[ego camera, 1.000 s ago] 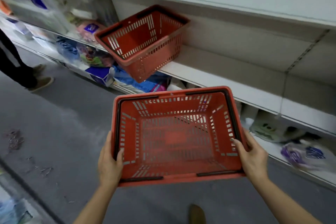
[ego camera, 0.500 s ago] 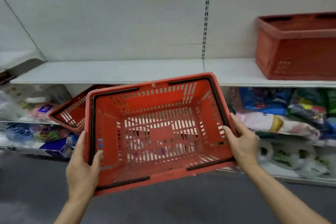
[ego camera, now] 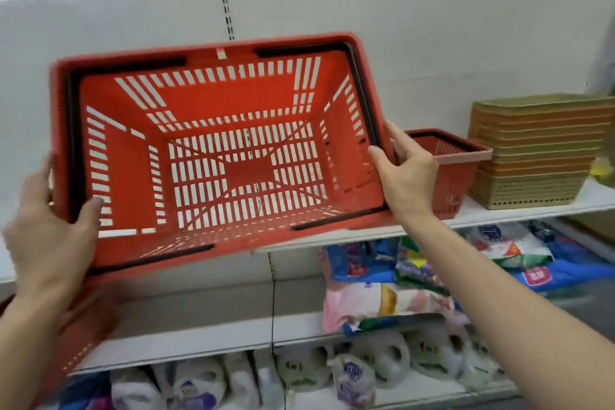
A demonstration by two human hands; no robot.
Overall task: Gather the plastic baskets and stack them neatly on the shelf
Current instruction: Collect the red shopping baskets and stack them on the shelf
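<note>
I hold a red slotted plastic basket [ego camera: 213, 150] with black handles, tilted so its open top faces me, in front of the white shelf [ego camera: 519, 213]. My left hand [ego camera: 50, 226] grips its left rim and my right hand [ego camera: 404, 173] grips its right rim. A second red basket [ego camera: 449, 170] stands upright on the shelf just right of my right hand. Part of a third red basket [ego camera: 86, 326] shows blurred at the lower left, one shelf down.
A stack of several tan and orange trays [ego camera: 535, 150] stands on the shelf right of the second basket. Bagged goods [ego camera: 399, 289] fill the shelf below at right, and white jugs [ego camera: 332, 373] line the bottom shelf. The white back panel [ego camera: 399, 43] rises behind.
The view swung right along the shelving and up. The held basket rose to the level of the upper shelf, and the basket standing on it came close beside my right hand.
</note>
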